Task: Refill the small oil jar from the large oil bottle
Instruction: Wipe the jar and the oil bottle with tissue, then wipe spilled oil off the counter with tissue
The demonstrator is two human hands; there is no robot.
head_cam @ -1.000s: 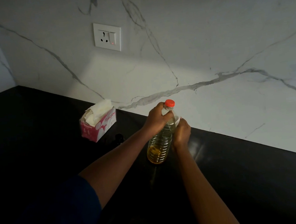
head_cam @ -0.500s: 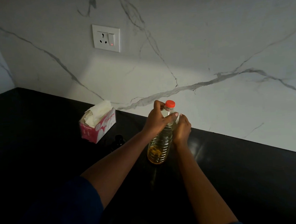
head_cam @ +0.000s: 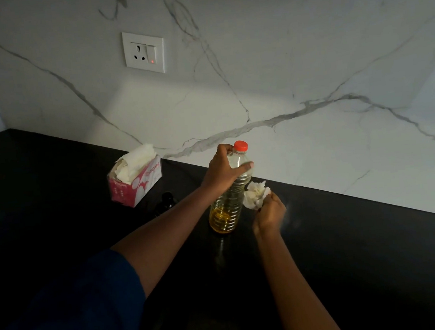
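The large clear oil bottle (head_cam: 228, 203) stands upright on the black counter, red cap on, with a little yellow oil at its bottom. My left hand (head_cam: 222, 171) grips its upper part just below the cap. To the right of the bottle, my right hand (head_cam: 268, 211) holds a crumpled white tissue (head_cam: 256, 194), clear of the bottle. A small dark jar (head_cam: 167, 200) sits left of the bottle in shadow, hard to make out.
A pink tissue box (head_cam: 135, 179) with white tissue sticking out sits at the back left. A white wall socket (head_cam: 144, 52) is on the marble wall behind. The black counter (head_cam: 364, 243) runs right and toward me.
My right hand has pulled away from the bottle's side to the right, and the crumpled tissue now shows in it. My left hand keeps its grip near the cap.
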